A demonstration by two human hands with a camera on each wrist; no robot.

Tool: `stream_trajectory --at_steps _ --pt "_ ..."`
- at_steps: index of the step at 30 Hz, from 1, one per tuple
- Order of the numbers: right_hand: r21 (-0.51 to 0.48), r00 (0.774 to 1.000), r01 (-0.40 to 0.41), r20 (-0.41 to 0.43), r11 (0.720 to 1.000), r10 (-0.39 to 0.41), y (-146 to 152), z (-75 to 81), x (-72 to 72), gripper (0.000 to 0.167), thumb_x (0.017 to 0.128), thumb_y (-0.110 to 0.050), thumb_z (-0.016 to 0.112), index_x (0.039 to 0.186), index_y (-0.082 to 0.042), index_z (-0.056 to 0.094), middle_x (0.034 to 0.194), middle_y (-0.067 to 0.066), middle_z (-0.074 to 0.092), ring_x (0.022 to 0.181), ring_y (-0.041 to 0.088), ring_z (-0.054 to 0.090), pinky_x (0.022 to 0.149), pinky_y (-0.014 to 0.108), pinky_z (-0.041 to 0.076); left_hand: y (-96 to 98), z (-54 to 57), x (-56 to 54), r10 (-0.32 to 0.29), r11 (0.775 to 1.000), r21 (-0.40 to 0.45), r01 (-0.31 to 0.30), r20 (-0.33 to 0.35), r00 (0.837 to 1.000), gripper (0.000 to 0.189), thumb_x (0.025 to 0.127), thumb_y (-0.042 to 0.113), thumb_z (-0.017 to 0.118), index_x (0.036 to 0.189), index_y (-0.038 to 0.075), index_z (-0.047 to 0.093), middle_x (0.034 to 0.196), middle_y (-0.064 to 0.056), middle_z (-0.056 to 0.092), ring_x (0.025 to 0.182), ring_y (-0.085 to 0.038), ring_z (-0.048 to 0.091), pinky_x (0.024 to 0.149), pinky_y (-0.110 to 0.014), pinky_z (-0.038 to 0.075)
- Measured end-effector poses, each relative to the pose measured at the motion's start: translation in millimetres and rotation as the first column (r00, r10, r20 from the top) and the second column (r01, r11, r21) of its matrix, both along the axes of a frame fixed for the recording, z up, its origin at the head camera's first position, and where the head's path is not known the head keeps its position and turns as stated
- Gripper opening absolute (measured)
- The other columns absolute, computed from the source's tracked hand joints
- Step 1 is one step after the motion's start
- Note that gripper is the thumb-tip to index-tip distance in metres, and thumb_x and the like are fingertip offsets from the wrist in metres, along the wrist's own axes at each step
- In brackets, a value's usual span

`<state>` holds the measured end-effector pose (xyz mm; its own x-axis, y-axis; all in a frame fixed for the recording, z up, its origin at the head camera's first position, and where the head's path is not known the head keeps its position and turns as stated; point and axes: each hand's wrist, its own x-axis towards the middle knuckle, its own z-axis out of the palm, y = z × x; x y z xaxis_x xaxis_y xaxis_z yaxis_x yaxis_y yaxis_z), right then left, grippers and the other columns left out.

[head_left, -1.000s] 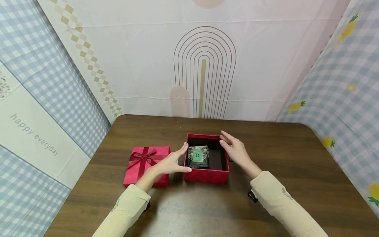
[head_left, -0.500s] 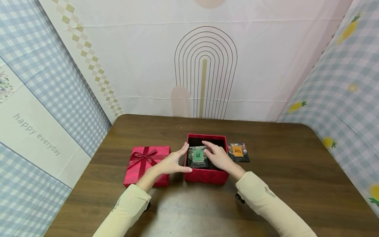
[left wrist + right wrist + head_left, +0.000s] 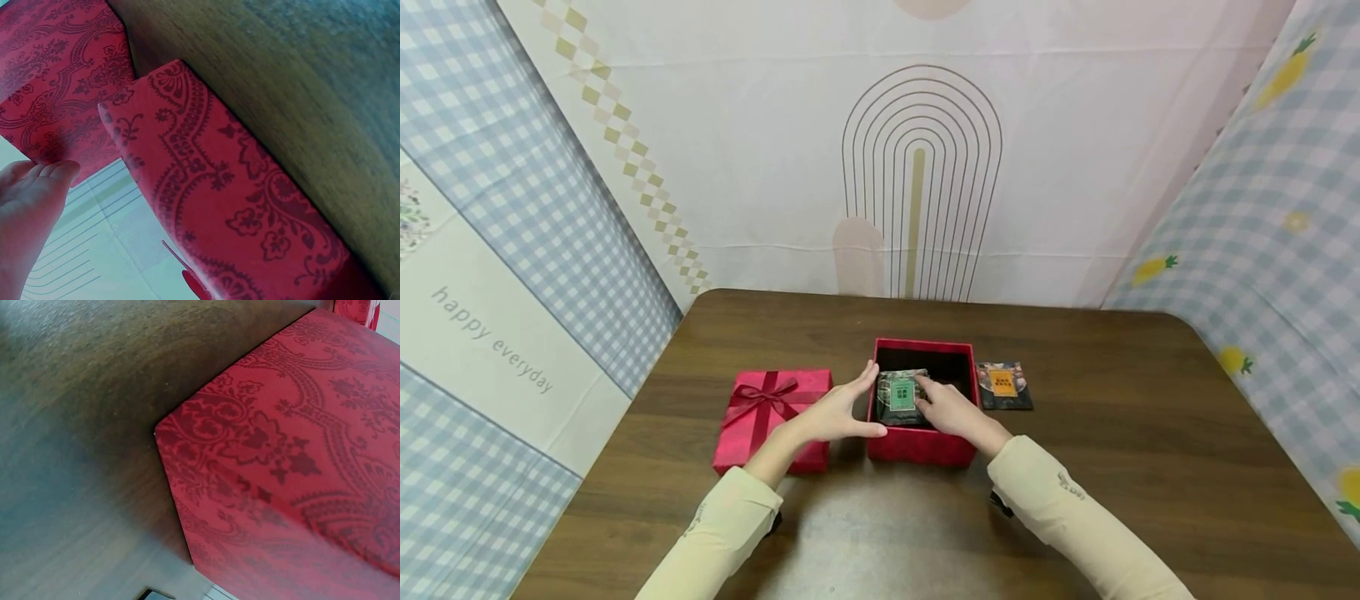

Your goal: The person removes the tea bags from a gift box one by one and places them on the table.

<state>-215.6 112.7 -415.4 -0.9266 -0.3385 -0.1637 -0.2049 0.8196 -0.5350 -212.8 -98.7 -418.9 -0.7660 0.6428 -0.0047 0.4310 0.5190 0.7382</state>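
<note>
A red patterned gift box (image 3: 921,448) stands without its lid, its inside dark. In its left half lies a black sachet with a green label (image 3: 901,396). My left hand (image 3: 831,414) is at the box's left wall, thumb at the front corner and fingers at the rim, fairly straight and spread. My right hand (image 3: 951,410) reaches over the front wall into the box. Its fingertips overlap the sachet's right edge, and I cannot tell whether they pinch it. The right wrist view shows only the box's outer walls (image 3: 269,437), with the hand out of sight.
The box's red lid with a ribbon bow (image 3: 767,400) lies to the left, under the left forearm in the head view. Right of the box, a second black sachet with an orange label (image 3: 1003,385) lies on the brown wooden table (image 3: 1112,392). Patterned cloths hang behind and at both sides.
My right hand has moved left from the box's right rim and down into the box, uncovering the orange-labelled sachet on the table. My left hand and the green-labelled sachet have stayed in place.
</note>
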Motion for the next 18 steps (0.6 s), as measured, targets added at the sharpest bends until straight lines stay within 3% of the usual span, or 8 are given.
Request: stream_trajectory --at_steps 3,8,11,18 --pt "0.005 1.0 -0.008 0.014 1.0 0.008 -0.3 -1.0 -1.0 0.044 0.092 -0.013 0.052 0.134 0.001 0.043 0.12 0.021 0.056 0.095 0.023 0.058 0.089 0.045 0.044 -0.1 -0.5 0.5 -0.002 1.0 0.001 0.002 0.001 1.0 0.093 0.08 0.03 0.07 0.144 -0.003 0.011 0.151 -0.016 0.004 0.137 -0.028 0.015 0.109 -0.042 0.021" --pt "-0.019 1.0 -0.017 0.019 1.0 0.017 0.7 -2.4 -1.8 0.043 0.092 -0.013 0.052 0.132 0.002 0.045 0.125 0.021 0.054 0.111 0.029 0.054 0.093 0.047 0.041 -0.2 -1.8 0.0 -0.006 1.0 0.002 0.006 0.001 1.0 0.094 0.08 0.031 0.07 0.145 -0.003 0.011 0.151 -0.016 0.004 0.137 -0.028 0.014 0.108 -0.043 0.021" --pt "-0.044 1.0 -0.026 0.003 0.999 0.026 1.6 -2.7 -2.5 0.041 0.092 -0.013 0.053 0.129 0.003 0.047 0.125 0.021 0.054 0.113 0.03 0.052 0.093 0.047 0.041 -0.2 -2.3 -0.5 -0.009 1.0 0.002 0.009 0.001 1.0 0.094 0.08 0.032 0.07 0.145 -0.002 0.01 0.151 -0.016 0.003 0.137 -0.028 0.014 0.108 -0.043 0.021" --pt "-0.144 0.997 -0.038 -0.068 0.989 0.029 3.5 -1.3 -2.7 0.037 0.09 -0.012 0.055 0.124 0.003 0.053 0.097 0.015 0.056 0.082 0.023 0.052 0.075 0.042 0.044 -0.3 -1.3 -0.7 -0.008 1.0 0.012 0.008 0.0 1.0 0.093 0.08 0.03 0.07 0.145 -0.002 0.011 0.151 -0.016 0.003 0.137 -0.028 0.014 0.109 -0.043 0.02"
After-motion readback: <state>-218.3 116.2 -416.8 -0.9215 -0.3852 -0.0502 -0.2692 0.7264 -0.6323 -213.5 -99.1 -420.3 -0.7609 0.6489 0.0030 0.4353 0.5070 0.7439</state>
